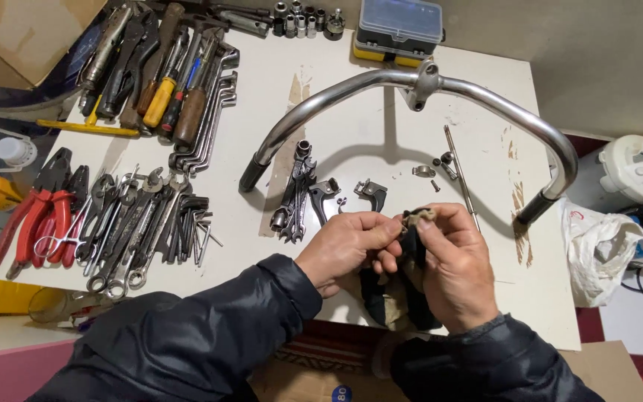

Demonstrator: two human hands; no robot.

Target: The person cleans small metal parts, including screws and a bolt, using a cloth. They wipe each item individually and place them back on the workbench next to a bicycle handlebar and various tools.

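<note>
Dark cloth (400, 286) at lower centre is being pinched by the left hand (347, 249) and right hand (452, 268) around 1 small part (418, 216), which may be slipping onto the table (381, 141).

Both hands, left (347, 249) and right (452, 268), pinch dark rag (411, 246) over white table (381, 134); chrome handlebar (411, 82) beyond.

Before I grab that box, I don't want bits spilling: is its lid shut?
Shut: the plastic box's clear lid lies flat on its yellow base.
</note>
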